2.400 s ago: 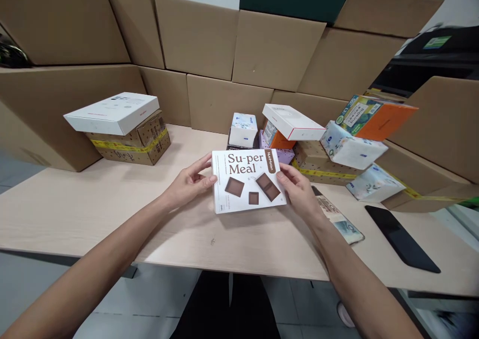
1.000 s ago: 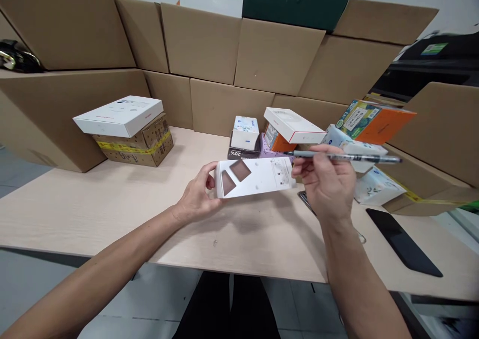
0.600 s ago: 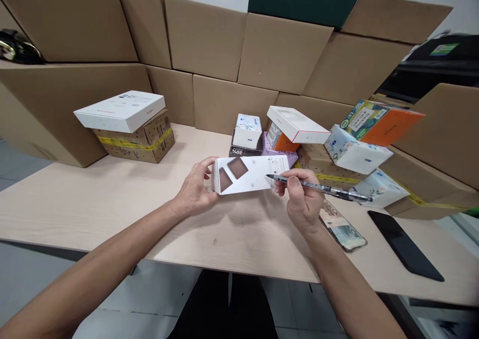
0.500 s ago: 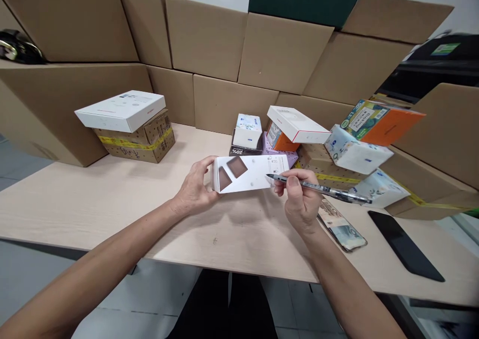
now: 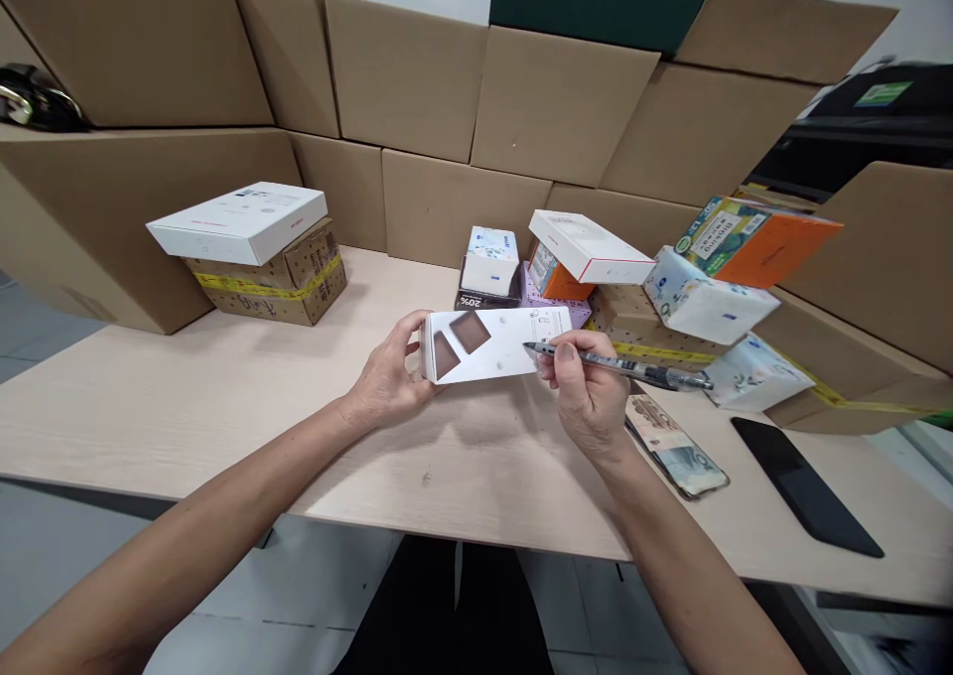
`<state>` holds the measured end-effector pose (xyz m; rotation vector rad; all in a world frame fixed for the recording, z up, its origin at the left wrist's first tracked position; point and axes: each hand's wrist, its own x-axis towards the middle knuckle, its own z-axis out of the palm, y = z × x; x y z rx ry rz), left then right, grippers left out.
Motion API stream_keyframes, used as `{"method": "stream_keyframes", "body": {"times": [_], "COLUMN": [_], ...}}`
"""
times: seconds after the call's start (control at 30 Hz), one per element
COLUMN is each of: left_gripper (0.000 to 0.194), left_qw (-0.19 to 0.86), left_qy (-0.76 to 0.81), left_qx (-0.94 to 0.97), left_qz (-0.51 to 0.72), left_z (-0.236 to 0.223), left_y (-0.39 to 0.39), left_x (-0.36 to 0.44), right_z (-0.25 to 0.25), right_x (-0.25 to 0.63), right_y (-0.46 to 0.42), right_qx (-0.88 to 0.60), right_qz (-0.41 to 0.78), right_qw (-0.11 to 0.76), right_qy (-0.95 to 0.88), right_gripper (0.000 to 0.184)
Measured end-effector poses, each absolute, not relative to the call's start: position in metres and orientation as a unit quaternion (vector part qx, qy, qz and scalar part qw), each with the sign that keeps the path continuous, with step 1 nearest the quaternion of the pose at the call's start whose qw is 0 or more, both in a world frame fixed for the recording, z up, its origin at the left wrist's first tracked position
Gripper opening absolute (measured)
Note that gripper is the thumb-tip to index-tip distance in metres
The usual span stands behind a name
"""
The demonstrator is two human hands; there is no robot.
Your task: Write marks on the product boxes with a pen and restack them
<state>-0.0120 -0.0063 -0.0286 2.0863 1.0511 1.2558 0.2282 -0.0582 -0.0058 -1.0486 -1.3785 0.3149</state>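
I can't tell whether the pen (image 5: 655,372) touches the white box (image 5: 500,347); my left grip (image 5: 388,372) clasps the box, my right grip (image 5: 591,395) the pen.

A slanted pen (image 5: 647,369) points at a brown-patterned white box (image 5: 501,347).

Smooth cardboard box (image 5: 506,352), glossy plastic pen (image 5: 655,374)

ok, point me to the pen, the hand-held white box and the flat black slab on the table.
Pen (image 5: 646,370): head view, on its barrel.
White box (image 5: 506,344): head view, on the side facing up.
Black slab (image 5: 808,486): head view, middle of its top face.
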Motion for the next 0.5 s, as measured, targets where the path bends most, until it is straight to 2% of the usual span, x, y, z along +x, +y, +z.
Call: {"method": "stream_keyframes", "body": {"times": [0.1, 0.23, 0.3, 0.37, 0.43, 0.5], "left_gripper": [0.082, 0.082, 0.081, 0.080, 0.079, 0.079], "left_qw": [0.237, 0.230, 0.230, 0.229, 0.223, 0.217], "left_qy": [0.391, 0.390, 0.386, 0.381, 0.377, 0.375], "left_qx": [0.763, 0.765, 0.767, 0.768, 0.768, 0.770], "left_qz": [0.457, 0.457, 0.458, 0.462, 0.467, 0.469], "left_z": [-0.029, -0.030, -0.029, -0.028, -0.027, -0.027], "left_y": [-0.005, -0.004, -0.003, -0.003, -0.003, -0.003], "left_x": [-0.012, -0.013, -0.014, -0.013, -0.013, -0.013], "right_z": [0.002, 0.016, 0.022, 0.024, 0.022, 0.018], "right_x": [0.226, 0.240, 0.257, 0.276, 0.292, 0.300], "right_y": [-0.058, -0.054, -0.052, -0.050, -0.047, -0.044], "right_qx": [-0.431, -0.397, -0.449, -0.561, -0.666, -0.713], "right_qz": [0.171, 0.168, 0.149, 0.146, 0.152, 0.154], "right_qw": [0.666, 0.747, 0.733, 0.625, 0.422, 0.210], "right_qy": [-0.585, -0.506, -0.489, -0.524, -0.596, -0.652], "right_gripper": [0.022, 0.023, 0.027, 0.032, 0.035, 0.035]}}
